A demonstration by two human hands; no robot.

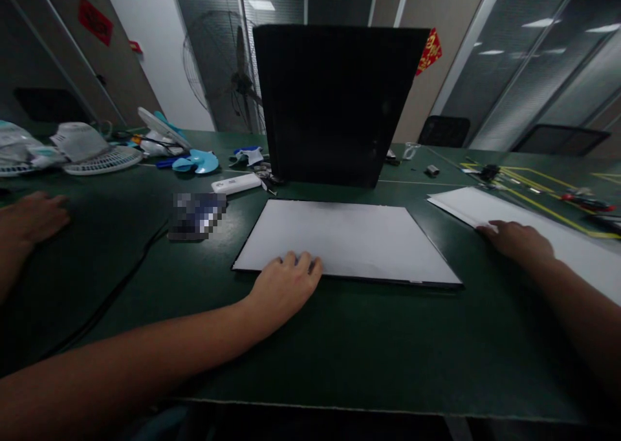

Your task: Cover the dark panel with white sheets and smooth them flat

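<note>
A thin white panel with a black frame (349, 234), like a screen backlight, lies flat on the green table in front of me. My left hand (288, 282) rests on its near edge, fingers loosely bent and a little apart on the white surface. Off to the right, my right hand (521, 244) has its fingers at the left edge of a stack of white sheets (577, 247). The fingers seem to pinch that edge; my thumb is hard to make out.
A large black panel (339, 105) stands upright behind the white one. A white stick-shaped device (236, 184) and a blurred-out object (196, 216) with a black cord lie to the left. Fan parts (104, 160) sit farther left. Another person's hand (36, 218) rests at the left edge.
</note>
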